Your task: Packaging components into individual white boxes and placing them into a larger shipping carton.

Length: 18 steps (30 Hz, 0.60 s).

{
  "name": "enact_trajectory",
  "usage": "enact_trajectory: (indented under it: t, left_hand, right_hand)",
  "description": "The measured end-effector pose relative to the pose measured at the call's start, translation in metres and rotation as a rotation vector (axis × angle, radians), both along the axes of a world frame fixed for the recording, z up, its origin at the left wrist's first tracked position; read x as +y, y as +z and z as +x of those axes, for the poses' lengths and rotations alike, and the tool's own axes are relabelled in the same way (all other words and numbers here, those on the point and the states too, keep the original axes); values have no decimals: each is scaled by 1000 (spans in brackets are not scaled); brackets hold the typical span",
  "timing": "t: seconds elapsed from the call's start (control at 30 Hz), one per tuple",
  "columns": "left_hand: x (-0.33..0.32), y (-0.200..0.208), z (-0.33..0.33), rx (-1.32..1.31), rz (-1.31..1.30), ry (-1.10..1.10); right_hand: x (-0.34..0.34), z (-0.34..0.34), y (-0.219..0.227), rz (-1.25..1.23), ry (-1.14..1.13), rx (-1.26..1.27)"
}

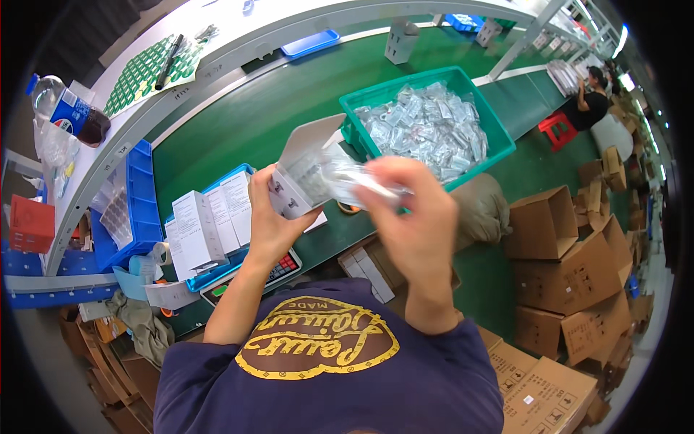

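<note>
My left hand is wrapped round a small white carton, tilted, with its flap up and its open end facing right. In my right hand, blurred by motion, is a clear plastic packet at the mouth of that carton. Part of the packet seems to overlap the opening; what it contains I cannot make out. Just beyond my right hand, a green bin holds a heap of similar clear packets. Several closed white cartons stand left of my left hand in a blue tray.
A scale with red keys lies close before me. To the left are a blue crate and a drink bottle; a black pen rests on a sticker sheet. Brown cardboard boxes crowd the right. A person sits farther off.
</note>
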<state>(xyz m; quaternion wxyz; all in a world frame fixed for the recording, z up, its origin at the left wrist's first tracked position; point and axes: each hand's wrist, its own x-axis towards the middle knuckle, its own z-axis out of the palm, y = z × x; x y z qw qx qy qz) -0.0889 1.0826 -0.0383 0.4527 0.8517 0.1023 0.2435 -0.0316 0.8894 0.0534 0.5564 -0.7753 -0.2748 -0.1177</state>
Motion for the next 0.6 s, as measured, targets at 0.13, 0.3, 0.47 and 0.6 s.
enact_trajectory:
  t: [0.13,0.3,0.47,0.6]
  left_hand:
    - [-15,6,-5,-109,173,-39]
    - [-2,-6,-37,-115,40,-21]
    - [6,-1,-81,115,-306,-319]
    - [7,8,-89,342,-622,-408]
  right_hand:
    - [40,9,-21,-312,122,-42]
    - [7,0,-20,-441,249,-376]
    - [-2,-32,-86,137,558,442]
    - [3,-49,-99,145,545,527]
